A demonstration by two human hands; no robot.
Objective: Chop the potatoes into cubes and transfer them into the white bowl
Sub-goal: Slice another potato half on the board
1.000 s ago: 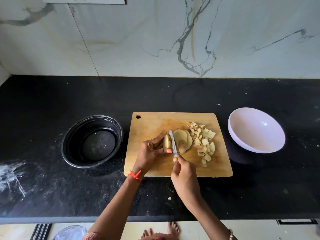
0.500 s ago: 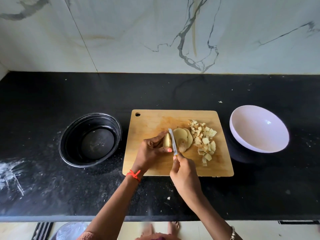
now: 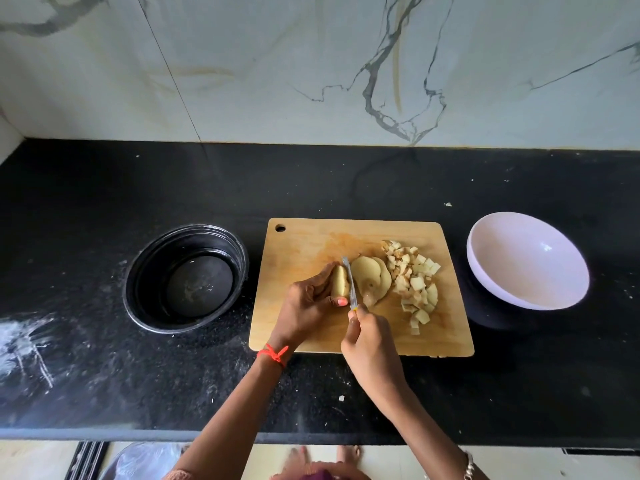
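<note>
On the wooden cutting board (image 3: 304, 244) my left hand (image 3: 306, 306) grips the last chunk of potato (image 3: 340, 281) between fingers and thumb. My right hand (image 3: 370, 344) holds a small knife (image 3: 349, 282), its blade standing against the right face of that chunk. Cut potato slices (image 3: 372, 279) lie flat just right of the blade. Further right sits a heap of potato cubes (image 3: 414, 282). The white bowl (image 3: 526, 259) stands empty on the counter to the right of the board.
A black round bowl (image 3: 187, 277) stands left of the board, empty. The black counter (image 3: 104, 188) carries white smears at the left and small crumbs. A marble wall rises behind. The counter's front edge runs near the bottom, with feet and floor below.
Both hands, the knife and the potato chunk keep the same pose. Only the camera view has shifted slightly.
</note>
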